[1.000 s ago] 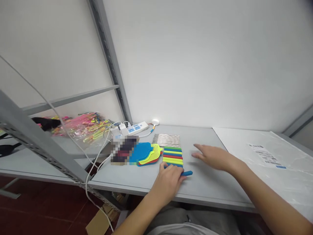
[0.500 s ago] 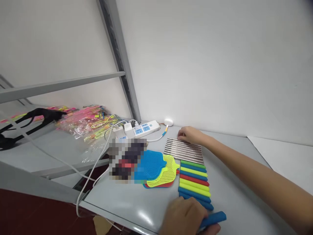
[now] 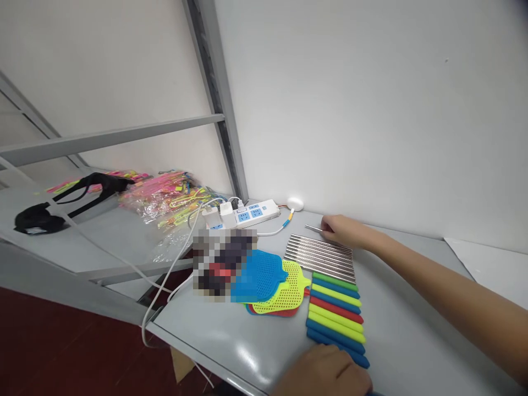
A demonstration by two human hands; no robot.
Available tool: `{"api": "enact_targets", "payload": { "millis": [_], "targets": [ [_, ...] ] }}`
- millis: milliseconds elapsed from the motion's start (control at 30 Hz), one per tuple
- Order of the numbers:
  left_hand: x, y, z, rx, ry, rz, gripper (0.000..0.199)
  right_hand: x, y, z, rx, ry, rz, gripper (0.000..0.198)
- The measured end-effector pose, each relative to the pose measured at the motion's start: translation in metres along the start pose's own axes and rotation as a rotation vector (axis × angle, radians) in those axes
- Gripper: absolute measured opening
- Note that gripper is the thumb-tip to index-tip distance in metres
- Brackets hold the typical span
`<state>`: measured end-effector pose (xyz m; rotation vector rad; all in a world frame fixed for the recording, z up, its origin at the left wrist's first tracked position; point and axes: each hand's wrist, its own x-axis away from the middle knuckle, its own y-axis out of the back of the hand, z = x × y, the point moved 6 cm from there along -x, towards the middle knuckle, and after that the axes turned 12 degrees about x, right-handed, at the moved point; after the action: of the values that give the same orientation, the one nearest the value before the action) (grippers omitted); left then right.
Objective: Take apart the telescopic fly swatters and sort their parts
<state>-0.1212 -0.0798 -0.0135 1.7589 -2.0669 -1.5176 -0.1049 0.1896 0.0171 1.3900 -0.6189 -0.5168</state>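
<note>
My right hand (image 3: 344, 231) is closed around a thin metal rod (image 3: 313, 227), lifted a little apart from the row of silver rods (image 3: 319, 256) below it. Side by side next to that row lie several coloured grip tubes (image 3: 336, 319) in green, blue, yellow and red. At the near edge, my left hand (image 3: 325, 371) is closed on a blue grip tube (image 3: 374, 393), mostly hidden by the fingers and the frame's bottom. Left of the tubes, perforated fly swatter heads (image 3: 264, 275) in blue, yellow and red lie stacked.
A white power strip (image 3: 258, 213) with plugs and cables stands by the wall, near a round white device (image 3: 295, 204). A white cable hangs over the table edge. On the left shelf are plastic-bagged colourful items (image 3: 169, 192) and a black strap (image 3: 99, 184). One table patch is pixelated.
My right hand has drawn one metal rod away from the row. My left hand has lowered with the blue grip tube, now nearly out of sight. The view has shifted slightly left.
</note>
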Motion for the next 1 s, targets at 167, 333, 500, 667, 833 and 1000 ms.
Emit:
{"api": "enact_targets", "payload": {
  "millis": [167,333,500,667,833,1000],
  "targets": [
    [0.002,-0.010,0.001,-0.073,-0.007,0.085,0.028,0.025,0.014,-0.001,0.019,-0.072,-0.080,0.018],
    [0.003,-0.012,0.003,-0.105,0.113,0.147,0.022,0.062,0.032,0.000,0.011,-0.123,-0.161,0.018],
    [-0.003,0.003,-0.007,-0.036,0.180,0.172,0.011,0.130,0.047,0.000,-0.007,-0.232,-0.205,0.021],
    [-0.011,0.009,-0.007,0.048,0.264,0.232,0.014,0.215,0.043,0.013,-0.099,-0.304,-0.211,0.024],
    [-0.020,0.006,-0.004,0.079,0.251,0.203,0.017,0.284,0.025,0.019,-0.288,-0.394,-0.228,0.028],
    [-0.030,0.006,0.000,0.115,0.258,0.192,0.018,0.323,0.023,-0.003,-0.393,-0.551,-0.378,0.030]
  ]
}}
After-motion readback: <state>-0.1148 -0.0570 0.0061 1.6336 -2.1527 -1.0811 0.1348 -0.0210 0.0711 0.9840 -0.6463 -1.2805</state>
